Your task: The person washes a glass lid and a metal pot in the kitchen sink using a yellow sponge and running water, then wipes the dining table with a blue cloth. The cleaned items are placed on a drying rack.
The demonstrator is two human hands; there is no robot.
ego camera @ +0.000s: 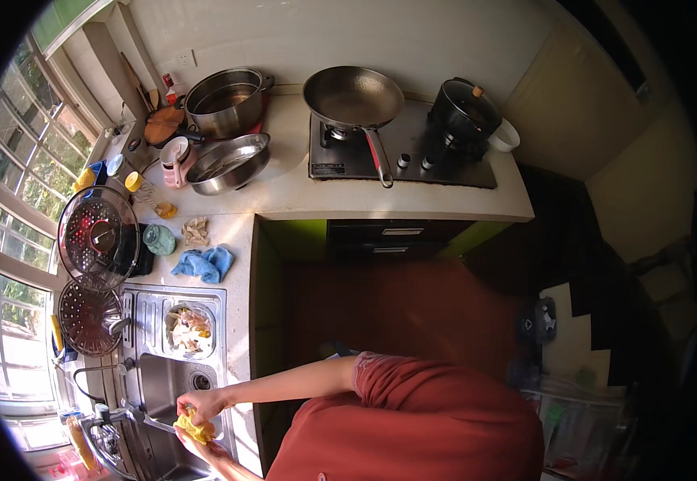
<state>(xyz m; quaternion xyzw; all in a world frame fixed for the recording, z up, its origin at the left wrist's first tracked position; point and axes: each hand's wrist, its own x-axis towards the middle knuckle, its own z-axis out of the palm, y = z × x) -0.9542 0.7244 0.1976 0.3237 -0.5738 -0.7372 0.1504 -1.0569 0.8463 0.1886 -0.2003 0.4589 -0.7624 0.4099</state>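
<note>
Both of my hands are together over the double-bowl stainless steel sink [165, 376], near the divider between its bowls. A crumpled yellow thing [197, 429] is held between them; whether it is food, a cloth or a sponge I cannot tell. My left hand [191, 444] supports it from below. From above, my right hand [203, 404] has its bent fingers on it. Just beyond my right hand, the small side basin [211, 352] of the sink holds pale and yellow food scraps [189, 329]. A metal faucet [102, 415] stands on the window side.
A blue cloth [204, 264], a green glass jar [159, 239] and crumpled brown paper [195, 231] lie on the counter. Colanders and a glass lid [78, 240] lean by the window. Farther off are a steel pot [222, 117], a wok [354, 99] and a black lidded pot [462, 111].
</note>
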